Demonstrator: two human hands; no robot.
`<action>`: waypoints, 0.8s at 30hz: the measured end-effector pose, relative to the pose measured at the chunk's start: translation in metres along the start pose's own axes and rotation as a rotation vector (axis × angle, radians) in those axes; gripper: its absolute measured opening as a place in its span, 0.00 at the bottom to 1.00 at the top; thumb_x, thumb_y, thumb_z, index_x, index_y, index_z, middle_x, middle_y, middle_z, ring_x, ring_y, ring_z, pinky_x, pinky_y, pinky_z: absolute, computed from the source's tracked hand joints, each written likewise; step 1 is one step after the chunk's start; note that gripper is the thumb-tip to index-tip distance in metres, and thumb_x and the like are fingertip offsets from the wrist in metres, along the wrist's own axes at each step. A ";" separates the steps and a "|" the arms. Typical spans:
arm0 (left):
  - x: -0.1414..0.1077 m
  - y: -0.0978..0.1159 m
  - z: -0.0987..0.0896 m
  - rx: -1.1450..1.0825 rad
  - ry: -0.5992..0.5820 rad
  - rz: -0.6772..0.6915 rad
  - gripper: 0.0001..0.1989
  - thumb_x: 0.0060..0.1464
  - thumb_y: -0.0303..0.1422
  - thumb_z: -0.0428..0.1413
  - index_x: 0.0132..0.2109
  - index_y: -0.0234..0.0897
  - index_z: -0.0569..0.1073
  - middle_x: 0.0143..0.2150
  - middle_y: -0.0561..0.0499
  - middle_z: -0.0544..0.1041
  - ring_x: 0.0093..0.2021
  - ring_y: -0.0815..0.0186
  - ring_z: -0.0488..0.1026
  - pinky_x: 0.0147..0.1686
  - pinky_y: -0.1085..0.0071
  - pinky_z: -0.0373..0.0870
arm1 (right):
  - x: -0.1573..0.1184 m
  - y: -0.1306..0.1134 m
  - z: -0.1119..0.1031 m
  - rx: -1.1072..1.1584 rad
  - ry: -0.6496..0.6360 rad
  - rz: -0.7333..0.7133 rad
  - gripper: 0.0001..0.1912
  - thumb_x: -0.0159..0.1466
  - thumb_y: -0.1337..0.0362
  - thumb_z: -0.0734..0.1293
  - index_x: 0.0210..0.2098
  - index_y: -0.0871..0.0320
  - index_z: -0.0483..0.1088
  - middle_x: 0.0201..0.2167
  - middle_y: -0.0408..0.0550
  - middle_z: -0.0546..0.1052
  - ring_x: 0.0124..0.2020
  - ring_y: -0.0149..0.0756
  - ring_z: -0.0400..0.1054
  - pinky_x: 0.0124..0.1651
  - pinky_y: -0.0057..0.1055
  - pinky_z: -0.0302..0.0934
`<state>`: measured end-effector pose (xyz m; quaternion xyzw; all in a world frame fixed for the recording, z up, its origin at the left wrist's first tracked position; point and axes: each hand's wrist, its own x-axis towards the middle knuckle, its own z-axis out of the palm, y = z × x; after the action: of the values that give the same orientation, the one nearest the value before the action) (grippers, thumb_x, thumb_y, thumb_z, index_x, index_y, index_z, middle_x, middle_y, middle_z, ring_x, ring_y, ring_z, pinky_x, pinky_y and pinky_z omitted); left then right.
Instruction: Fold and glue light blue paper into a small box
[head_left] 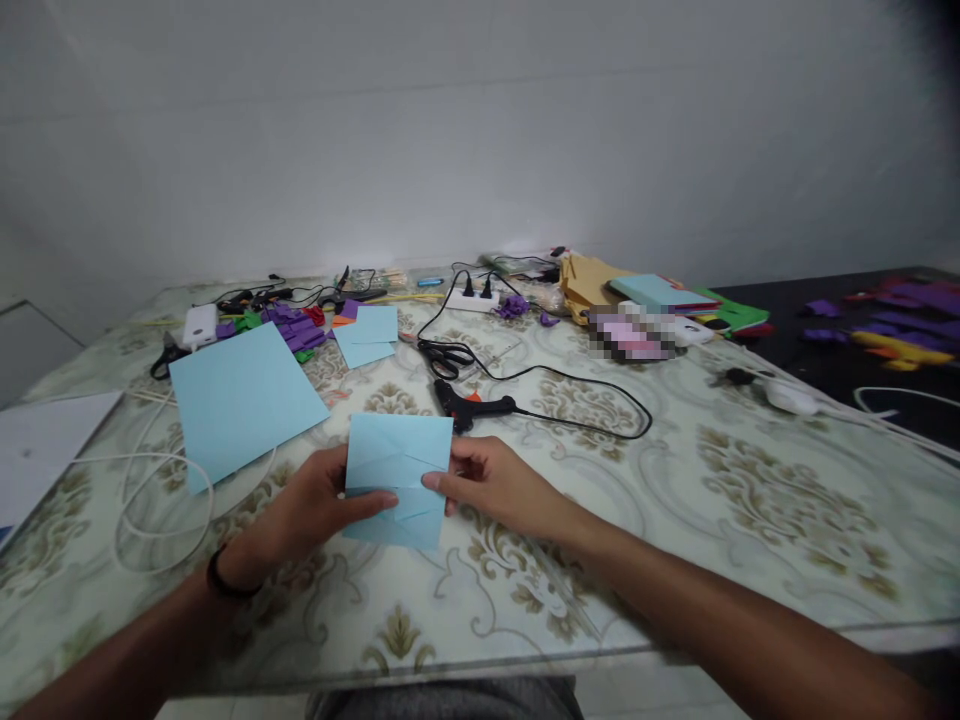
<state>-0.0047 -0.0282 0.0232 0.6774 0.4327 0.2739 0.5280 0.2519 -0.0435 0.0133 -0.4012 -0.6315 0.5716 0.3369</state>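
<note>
The person's left hand [319,495] and right hand [501,485] grip opposite sides of a folded blue paper [397,445], thumbs on its face and other fingers mostly behind it, over the surface [675,560], inward from the middle of its near edge. Creases and overlapping flaps suggest the folding is partly done; whether any flap is fixed down cannot be told. Toward the left edge, a larger blue sheet [247,400] lies apparently unfolded, so seems unworked. A glue gun [474,405] lies untouched just beyond the folded paper.
</note>
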 end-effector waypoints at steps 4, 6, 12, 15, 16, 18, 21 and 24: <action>0.000 -0.002 0.001 0.000 0.031 0.081 0.21 0.55 0.38 0.69 0.53 0.37 0.79 0.45 0.50 0.83 0.40 0.61 0.77 0.39 0.69 0.77 | 0.000 -0.001 0.001 0.012 -0.057 -0.009 0.21 0.59 0.50 0.77 0.41 0.60 0.76 0.34 0.47 0.80 0.31 0.35 0.70 0.37 0.32 0.66; 0.001 -0.003 0.001 0.006 0.034 0.097 0.21 0.56 0.38 0.69 0.55 0.38 0.78 0.46 0.49 0.83 0.42 0.61 0.78 0.40 0.69 0.77 | -0.001 -0.002 0.002 -0.005 -0.090 -0.018 0.18 0.59 0.52 0.77 0.41 0.59 0.76 0.34 0.46 0.79 0.32 0.34 0.69 0.36 0.31 0.65; 0.001 -0.007 0.002 -0.031 0.004 0.084 0.23 0.55 0.39 0.69 0.55 0.38 0.77 0.45 0.49 0.83 0.42 0.60 0.78 0.39 0.68 0.78 | 0.001 0.002 0.000 -0.035 -0.049 0.023 0.18 0.60 0.51 0.76 0.38 0.59 0.76 0.30 0.45 0.77 0.30 0.34 0.69 0.36 0.32 0.65; 0.000 -0.007 0.002 0.029 -0.025 0.070 0.25 0.55 0.39 0.69 0.58 0.39 0.76 0.48 0.48 0.83 0.45 0.56 0.79 0.41 0.66 0.79 | 0.003 0.004 0.003 0.024 -0.012 0.058 0.21 0.59 0.48 0.77 0.36 0.59 0.73 0.29 0.45 0.76 0.29 0.35 0.70 0.35 0.34 0.67; 0.000 -0.008 0.002 0.076 -0.020 0.067 0.26 0.55 0.40 0.69 0.59 0.39 0.75 0.49 0.47 0.82 0.47 0.55 0.79 0.42 0.66 0.79 | 0.003 0.005 0.005 0.054 0.011 0.060 0.22 0.58 0.48 0.78 0.38 0.59 0.73 0.29 0.44 0.76 0.29 0.35 0.70 0.34 0.33 0.67; 0.001 -0.008 -0.001 0.162 0.011 0.076 0.30 0.54 0.40 0.69 0.62 0.40 0.73 0.53 0.45 0.82 0.49 0.53 0.79 0.43 0.65 0.79 | 0.002 0.006 0.010 0.127 0.071 0.046 0.25 0.59 0.51 0.78 0.48 0.57 0.70 0.30 0.41 0.75 0.28 0.33 0.71 0.33 0.32 0.67; 0.006 -0.010 -0.012 0.230 0.096 0.117 0.34 0.53 0.41 0.68 0.64 0.41 0.71 0.58 0.45 0.80 0.53 0.51 0.78 0.48 0.62 0.78 | 0.001 0.008 0.018 0.233 0.131 -0.014 0.39 0.62 0.58 0.77 0.66 0.50 0.56 0.37 0.39 0.75 0.28 0.30 0.73 0.36 0.32 0.69; 0.016 -0.010 -0.027 0.256 0.210 0.115 0.29 0.53 0.42 0.68 0.60 0.41 0.72 0.57 0.46 0.79 0.54 0.49 0.76 0.50 0.61 0.77 | -0.001 0.012 0.021 0.253 0.147 -0.073 0.43 0.65 0.60 0.75 0.70 0.44 0.49 0.51 0.46 0.75 0.30 0.28 0.73 0.38 0.33 0.72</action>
<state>-0.0228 -0.0009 0.0202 0.7304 0.4775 0.3157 0.3726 0.2353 -0.0535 -0.0010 -0.3731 -0.5422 0.6029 0.4509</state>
